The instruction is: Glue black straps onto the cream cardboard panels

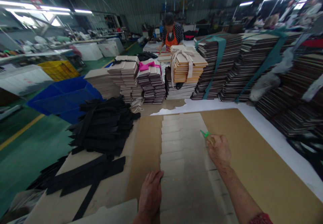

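A long row of overlapping pale cardboard pieces [184,143] lies down the middle of a brown board [252,156] on the table. My left hand [150,192] rests flat on the near left edge of the row, fingers together, holding nothing. My right hand [219,149] is closed around a small green-tipped tool [205,133], whose tip touches the right edge of the row. My right forearm crosses the near pieces.
Black strips [103,123] are piled to the left, some lying loose near the table's edge. Tied stacks of flat pieces [188,65] fill the far side and the right. A person in an orange apron [172,35] works beyond. Blue bin [63,96] at left.
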Available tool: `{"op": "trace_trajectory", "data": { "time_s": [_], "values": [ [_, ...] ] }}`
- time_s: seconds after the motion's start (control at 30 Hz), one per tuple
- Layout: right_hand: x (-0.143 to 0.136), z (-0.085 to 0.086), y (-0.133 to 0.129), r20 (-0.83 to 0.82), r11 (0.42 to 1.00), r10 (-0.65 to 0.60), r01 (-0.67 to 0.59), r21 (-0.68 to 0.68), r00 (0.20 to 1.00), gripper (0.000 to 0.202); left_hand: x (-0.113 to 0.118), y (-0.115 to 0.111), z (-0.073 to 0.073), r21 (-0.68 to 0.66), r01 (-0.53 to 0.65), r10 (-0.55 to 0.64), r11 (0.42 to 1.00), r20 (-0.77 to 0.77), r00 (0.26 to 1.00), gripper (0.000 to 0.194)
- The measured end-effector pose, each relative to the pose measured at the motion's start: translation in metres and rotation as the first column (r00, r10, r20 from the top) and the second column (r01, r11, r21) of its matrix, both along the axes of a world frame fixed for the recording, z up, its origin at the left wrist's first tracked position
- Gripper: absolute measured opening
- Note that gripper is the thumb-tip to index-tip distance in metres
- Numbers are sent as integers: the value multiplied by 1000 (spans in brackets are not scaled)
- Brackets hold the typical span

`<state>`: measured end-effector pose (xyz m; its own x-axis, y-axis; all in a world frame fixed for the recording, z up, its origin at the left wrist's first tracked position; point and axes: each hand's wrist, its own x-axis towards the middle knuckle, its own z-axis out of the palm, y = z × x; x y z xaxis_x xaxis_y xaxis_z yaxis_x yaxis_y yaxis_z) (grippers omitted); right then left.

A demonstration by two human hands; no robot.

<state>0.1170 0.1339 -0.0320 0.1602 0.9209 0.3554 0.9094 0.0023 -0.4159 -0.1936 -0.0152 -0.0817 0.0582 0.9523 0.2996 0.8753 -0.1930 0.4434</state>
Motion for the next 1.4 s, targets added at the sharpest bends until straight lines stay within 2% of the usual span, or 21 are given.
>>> {"op": "trace_trajectory", "data": {
  "time_s": [0.17, 0.37, 0.53, 0.73, 0.9, 1.07, 1.3, 1.4],
  "values": [
    [-14, 2, 0, 15, 995, 93, -93, -26, 996, 14, 0, 0, 0, 31, 2, -2, 1000, 5, 1000, 35],
    [-22, 12, 0, 26, 996, 90, -89, -31, 996, 14, 3, -1, 2, 36, -7, 7, 999, 19, 1000, 36],
    [-44, 10, -3, 31, 983, 176, -175, -51, 984, 14, 4, -2, 6, 2, -12, 12, 1000, 19, 1000, 38],
    [-56, 13, -6, 5, 988, 143, -142, -55, 990, 15, 5, -2, 9, -35, -4, 5, 999, 25, 1000, 36],
    [-77, 20, -13, -38, 964, 253, -255, -75, 967, 15, 7, -1, 14, -41, -8, 11, 999, 72, 997, 38],
    [-83, 19, -12, -55, 975, 206, -210, -69, 977, 14, 9, -2, 17, -79, -5, 13, 997, 98, 995, 38],
    [-117, 22, -16, -57, 940, 330, -334, -70, 942, 13, 8, -3, 14, -92, -4, 13, 996, 96, 995, 37],
    [-117, 22, -17, -89, 943, 316, -323, -76, 944, 15, 7, -3, 16, -106, -1, 13, 994, 110, 994, 39]
  ]
}}
